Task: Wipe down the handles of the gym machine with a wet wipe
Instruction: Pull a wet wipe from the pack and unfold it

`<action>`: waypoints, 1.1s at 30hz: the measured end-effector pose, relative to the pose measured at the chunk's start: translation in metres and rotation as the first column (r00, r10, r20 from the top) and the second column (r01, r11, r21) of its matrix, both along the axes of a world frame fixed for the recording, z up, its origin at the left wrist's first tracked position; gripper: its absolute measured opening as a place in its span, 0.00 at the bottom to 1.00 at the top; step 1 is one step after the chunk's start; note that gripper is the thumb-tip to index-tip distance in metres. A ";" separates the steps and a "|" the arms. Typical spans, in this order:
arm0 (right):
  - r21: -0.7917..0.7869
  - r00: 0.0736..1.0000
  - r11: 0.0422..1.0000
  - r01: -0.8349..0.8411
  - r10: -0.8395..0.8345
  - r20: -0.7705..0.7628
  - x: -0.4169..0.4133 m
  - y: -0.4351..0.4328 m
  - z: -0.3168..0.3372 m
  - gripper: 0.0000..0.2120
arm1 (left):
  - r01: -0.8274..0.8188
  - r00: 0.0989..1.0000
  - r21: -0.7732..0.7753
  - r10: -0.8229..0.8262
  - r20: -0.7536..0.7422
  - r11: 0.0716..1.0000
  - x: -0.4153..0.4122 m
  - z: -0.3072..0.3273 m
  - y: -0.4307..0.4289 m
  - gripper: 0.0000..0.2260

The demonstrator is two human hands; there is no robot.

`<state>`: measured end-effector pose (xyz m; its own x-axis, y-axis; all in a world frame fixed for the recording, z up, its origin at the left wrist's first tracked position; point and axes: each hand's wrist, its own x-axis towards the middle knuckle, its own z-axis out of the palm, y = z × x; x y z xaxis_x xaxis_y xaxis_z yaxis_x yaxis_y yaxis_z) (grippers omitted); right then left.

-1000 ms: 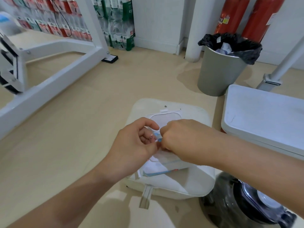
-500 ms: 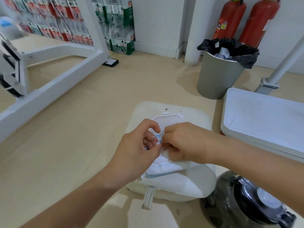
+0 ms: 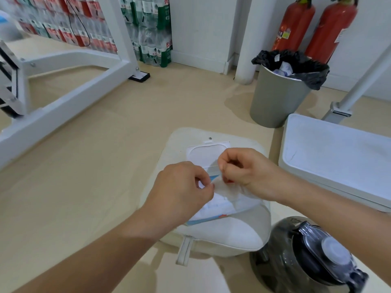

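Pinching one wet wipe [image 3: 227,190], the left grip [image 3: 179,187] and right grip [image 3: 245,170] held it above the open wipes pack [image 3: 213,210] on a white cushion [image 3: 222,235] at centre. At 12 o'clock, bottled-water packs [image 3: 156,28] read "农"; the fire extinguishers' [image 3: 294,24] labels were illegible.
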<state>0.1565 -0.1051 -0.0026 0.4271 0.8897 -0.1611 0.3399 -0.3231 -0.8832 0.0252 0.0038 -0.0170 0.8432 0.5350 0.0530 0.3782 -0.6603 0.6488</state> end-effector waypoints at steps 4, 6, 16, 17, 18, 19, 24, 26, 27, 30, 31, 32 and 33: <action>-0.004 0.998 1.000 -0.010 0.010 -0.064 0.010 -0.005 0.005 0.07 | -0.048 0.998 -0.154 0.053 0.028 0.987 0.003 -0.003 0.003 0.07; -0.005 0.996 0.999 -0.050 0.050 -0.068 0.012 -0.010 0.004 0.06 | -0.043 0.996 -0.294 0.062 0.058 0.955 0.002 -0.001 0.006 0.06; 0.094 0.971 0.991 0.099 -0.116 0.207 0.004 -0.008 -0.005 0.07 | 0.056 0.998 -0.278 -0.043 0.051 0.959 0.005 0.005 -0.005 0.13; 0.081 0.975 0.993 0.084 -0.098 0.197 0.003 -0.007 -0.005 0.07 | 0.054 0.998 -0.206 -0.047 0.038 0.977 0.006 0.003 -0.007 0.11; 0.072 0.981 0.995 0.071 -0.082 0.174 0.002 -0.007 -0.005 0.06 | 0.049 0.998 -0.144 -0.044 0.034 0.988 0.006 0.002 -0.009 0.09; 0.071 0.987 0.995 0.071 -0.080 0.140 0.002 -0.006 -0.007 0.07 | 0.043 0.999 -0.108 -0.040 0.030 0.993 0.007 0.001 -0.010 0.07; 0.113 0.997 0.993 0.027 -0.019 -0.074 0.010 -0.013 -0.008 0.03 | -0.059 0.995 -0.605 0.092 0.024 0.794 0.008 0.000 0.001 0.09; 0.072 0.998 0.996 -0.044 0.041 0.041 0.009 -0.014 -0.011 0.07 | -0.056 0.994 -0.725 0.107 0.024 0.686 0.007 0.002 0.004 0.09; 0.058 0.988 0.997 -0.052 0.043 0.150 0.008 -0.013 -0.013 0.07 | -0.039 0.994 -0.765 0.106 0.038 0.642 0.007 0.001 0.004 0.09; 0.054 0.932 0.998 -0.043 0.021 0.363 0.004 -0.012 -0.017 0.05 | -0.013 0.986 -0.857 0.147 0.073 0.515 0.006 0.001 0.009 0.10; 0.056 0.926 0.998 -0.034 0.011 0.377 0.003 -0.011 -0.018 0.04 | 0.005 0.986 -0.871 0.143 0.086 0.491 0.005 0.001 0.010 0.12; 0.063 0.942 0.998 -0.005 -0.016 0.334 0.004 -0.011 -0.017 0.04 | 0.023 0.989 -0.873 0.119 0.092 0.488 0.004 0.001 0.011 0.13; 0.078 0.973 0.996 0.043 -0.060 0.224 0.005 -0.012 -0.016 0.04 | 0.033 0.994 -0.847 0.073 0.084 0.530 0.003 0.002 0.010 0.14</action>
